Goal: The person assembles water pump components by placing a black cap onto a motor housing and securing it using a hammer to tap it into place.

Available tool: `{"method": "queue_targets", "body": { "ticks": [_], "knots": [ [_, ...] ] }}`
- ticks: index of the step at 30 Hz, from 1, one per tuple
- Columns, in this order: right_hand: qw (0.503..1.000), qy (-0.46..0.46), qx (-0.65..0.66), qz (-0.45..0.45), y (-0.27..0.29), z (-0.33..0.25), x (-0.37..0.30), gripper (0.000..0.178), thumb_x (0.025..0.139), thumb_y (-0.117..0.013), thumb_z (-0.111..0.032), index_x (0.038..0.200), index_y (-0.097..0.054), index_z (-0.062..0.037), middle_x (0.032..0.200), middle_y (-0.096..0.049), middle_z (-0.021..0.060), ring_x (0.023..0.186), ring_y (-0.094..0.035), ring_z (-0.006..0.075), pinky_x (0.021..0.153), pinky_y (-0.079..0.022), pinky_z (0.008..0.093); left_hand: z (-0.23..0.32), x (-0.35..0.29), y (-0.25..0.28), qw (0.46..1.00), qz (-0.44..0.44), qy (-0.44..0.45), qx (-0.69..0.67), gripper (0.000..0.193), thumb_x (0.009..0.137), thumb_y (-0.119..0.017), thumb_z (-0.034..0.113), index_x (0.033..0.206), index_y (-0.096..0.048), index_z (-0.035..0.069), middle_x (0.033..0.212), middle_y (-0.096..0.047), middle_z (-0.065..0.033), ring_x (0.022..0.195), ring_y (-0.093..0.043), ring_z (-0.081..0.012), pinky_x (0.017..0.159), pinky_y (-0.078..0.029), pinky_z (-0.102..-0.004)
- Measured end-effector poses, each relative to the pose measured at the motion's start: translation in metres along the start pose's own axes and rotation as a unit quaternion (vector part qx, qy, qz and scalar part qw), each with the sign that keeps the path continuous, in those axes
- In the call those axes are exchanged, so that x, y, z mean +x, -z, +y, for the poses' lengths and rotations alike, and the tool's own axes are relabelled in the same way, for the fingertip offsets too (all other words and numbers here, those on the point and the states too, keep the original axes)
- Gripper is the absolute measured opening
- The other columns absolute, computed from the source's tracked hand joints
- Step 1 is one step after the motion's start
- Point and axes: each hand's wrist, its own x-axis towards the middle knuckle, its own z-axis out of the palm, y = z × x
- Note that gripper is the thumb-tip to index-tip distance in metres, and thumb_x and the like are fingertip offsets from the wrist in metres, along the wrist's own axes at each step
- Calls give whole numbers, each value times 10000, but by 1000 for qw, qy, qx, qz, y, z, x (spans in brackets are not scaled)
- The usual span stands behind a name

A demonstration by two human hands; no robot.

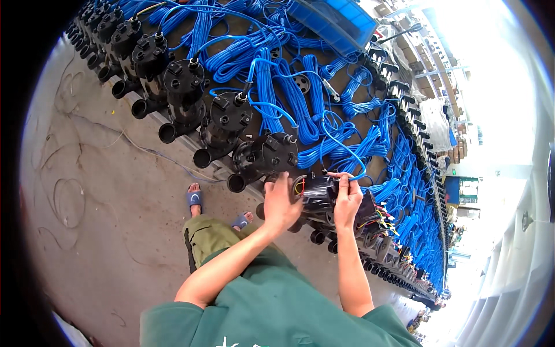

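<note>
A glossy black cylindrical pump housing lies tilted on its side between my hands. Red and yellow wires show at its left end. My right hand is closed on the housing's right end, with thumb and fingers by the spot where a blue cable comes out. Beside the left end is my left hand, slightly blurred, fingers apart and thumb near the rim; whether it touches the rim is unclear. Just beyond my left fingertips stands an upright black pump.
A row of black pumps runs along the bench edge to the far left. Coiled blue cables cover the bench, with a blue crate at the back. More parts with loose wires sit right of my hands.
</note>
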Motion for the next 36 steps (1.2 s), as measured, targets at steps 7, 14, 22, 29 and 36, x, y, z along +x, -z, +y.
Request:
{"method": "queue_targets", "body": {
  "ticks": [7,14,22,29,36],
  "knots": [
    [991,62,-122,6,-18,-26,-11,203,1083,-601,-163,1066,-739,-16,814,-734,42,601,-467,85,545,-360,278,-22,3,20,992,-82,-25,-95,810,809,-779,192,1543,-471,41,1532,-515,-201,1401,-498,-351,1175,-390,-431],
    [962,130,-235,52,-29,-25,-26,100,1012,-684,-157,1031,-759,-93,797,-722,130,665,-666,335,623,-493,418,-37,4,49,971,-186,-41,-145,775,923,-666,173,1630,-364,78,1629,-425,-181,1462,-447,-293,1237,-310,-403],
    [983,125,-75,113,36,-18,-30,213,1049,-612,-165,1122,-720,4,1023,-763,179,922,-741,333,810,-581,390,43,41,5,968,-208,-68,-124,663,915,-764,253,1486,-514,27,1362,-593,-137,1250,-564,-237,1079,-441,-366],
    [830,-145,-456,288,340,193,-117,400,888,-495,76,1247,-645,-21,1192,-703,214,1141,-668,378,988,-530,467,53,41,13,955,-232,18,-183,516,903,-753,112,1388,-612,8,1130,-708,-64,997,-671,-143,911,-552,-301],
    [748,-73,-652,-101,421,249,-138,450,716,-687,45,1152,-678,-67,1236,-658,96,1256,-570,314,1066,-446,462,55,47,16,954,-266,8,-140,527,887,-740,142,1378,-604,8,1153,-700,-79,1027,-679,-161,934,-554,-302]
  ]
}}
